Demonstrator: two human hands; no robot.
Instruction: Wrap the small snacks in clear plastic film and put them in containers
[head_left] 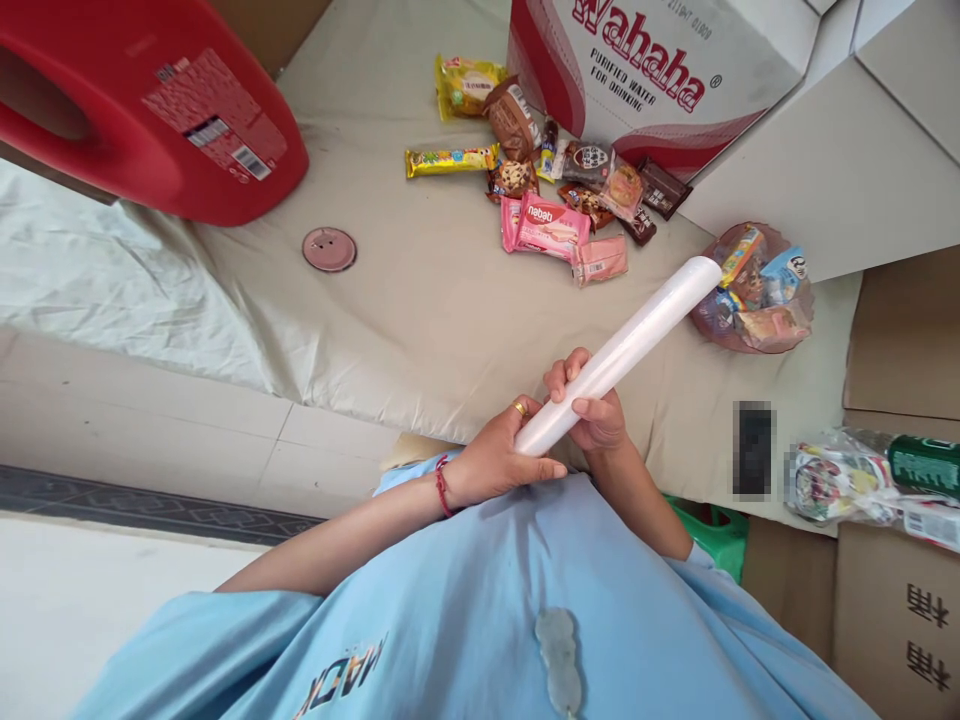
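Observation:
A long roll of whitish plastic film slants up to the right in front of my body. My left hand, with a gold ring and a red cord bracelet at the wrist, is closed about its lower end. A little higher up, my right hand grips the roll between thumb and curled fingers. Its far end reaches the rim of a clear pinkish bowl with several wrapped snacks inside. Beyond the roll lie loose packets, among them a pink wafer pack and a yellow snack bar.
A pink round button-shaped disc lies on the cloth-covered table. A red detergent jug stands at left, a Wahaha water carton at the back. On the right are a pixelated dark object, a bagged bundle and a green can.

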